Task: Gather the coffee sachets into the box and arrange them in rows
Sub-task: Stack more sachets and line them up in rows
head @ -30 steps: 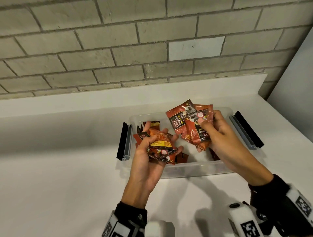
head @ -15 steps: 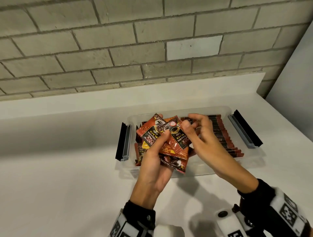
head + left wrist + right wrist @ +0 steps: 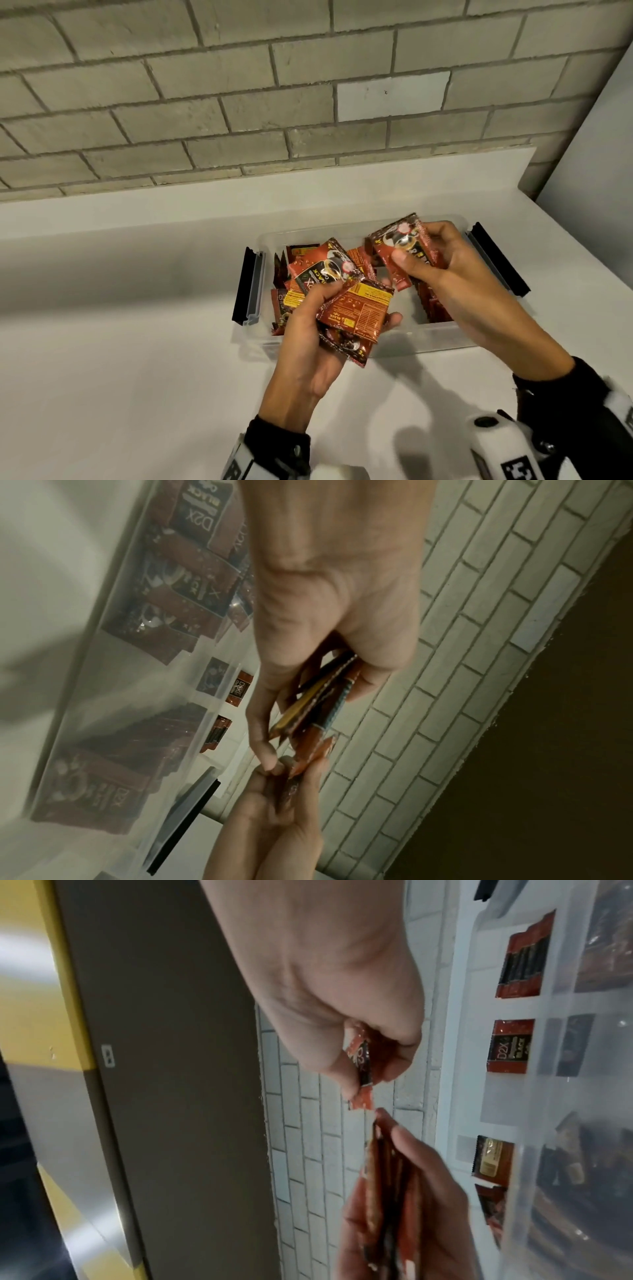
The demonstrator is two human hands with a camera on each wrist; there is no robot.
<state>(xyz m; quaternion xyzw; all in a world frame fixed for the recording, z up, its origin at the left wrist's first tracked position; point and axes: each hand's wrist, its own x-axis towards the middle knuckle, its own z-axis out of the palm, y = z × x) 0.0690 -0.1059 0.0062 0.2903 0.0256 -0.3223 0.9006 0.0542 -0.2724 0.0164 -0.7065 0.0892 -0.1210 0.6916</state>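
A white counter (image 3: pixel 120 359) carries the scene and turns up at the back into a low white ledge (image 3: pixel 239 202). Behind it stands a wall of pale grey bricks (image 3: pixel 171 102), one brick (image 3: pixel 394 97) painted whiter than the rest. At the right a plain white panel (image 3: pixel 596 154) meets the counter's edge. The right wrist view shows a yellow and grey striped surface (image 3: pixel 44 1015) beside a brown panel (image 3: pixel 164 1069).

White counter (image 3: pixel 120 394) (brick wall behind) carries clear box (image 3: pixel 445 337) only.

R hand (image 3: pixel 442 274) pulled one sachet (image 3: pixel 404 248) off L hand's (image 3: pixel 308 329) stack (image 3: pixel 346 305), hands now apart, sachet up over box (image 3: pixel 445 337)
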